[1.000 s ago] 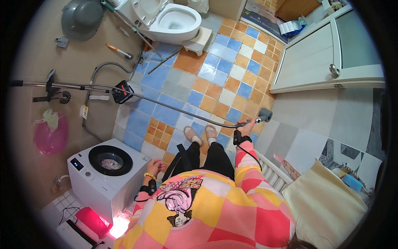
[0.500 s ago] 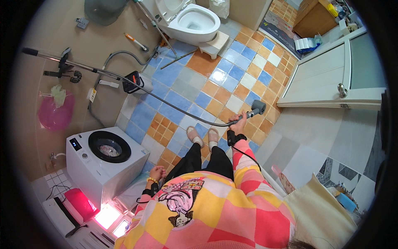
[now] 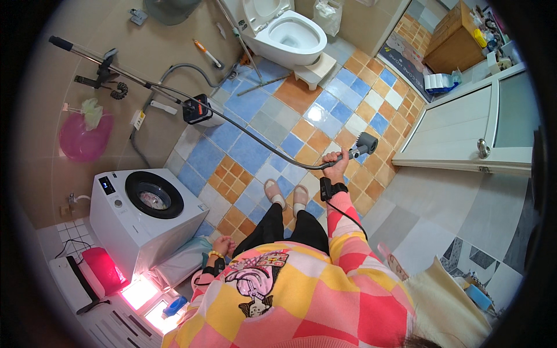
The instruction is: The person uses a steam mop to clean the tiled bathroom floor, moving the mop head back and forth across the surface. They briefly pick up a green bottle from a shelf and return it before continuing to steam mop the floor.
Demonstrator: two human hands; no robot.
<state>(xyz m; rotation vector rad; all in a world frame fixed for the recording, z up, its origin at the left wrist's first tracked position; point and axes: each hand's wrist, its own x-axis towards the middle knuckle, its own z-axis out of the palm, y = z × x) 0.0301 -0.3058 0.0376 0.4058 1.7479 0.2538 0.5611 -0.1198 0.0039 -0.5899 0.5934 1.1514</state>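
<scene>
My right hand is closed round the handle of a grey hand shower, held above the tiled floor. Its head has a comb-like row of bristles and points away to the right. A long grey hose runs from the handle up to the left wall. My left hand hangs low beside my left hip, fingers loosely bent and apart, with nothing seen in it. The nearest thing to it is the white washing machine. Both wrists carry black bands with cables.
A white toilet stands at the far side, with a small white stool beside it. A bin is by the left wall, near a squeegee. On the right stands an open white door. A pale cloth hangs lower right.
The view has shifted slightly, so the far fixtures appear further right and lower. My right hand still grips the hand shower, whose head has barely moved. A blue object near the bright window now shows.
</scene>
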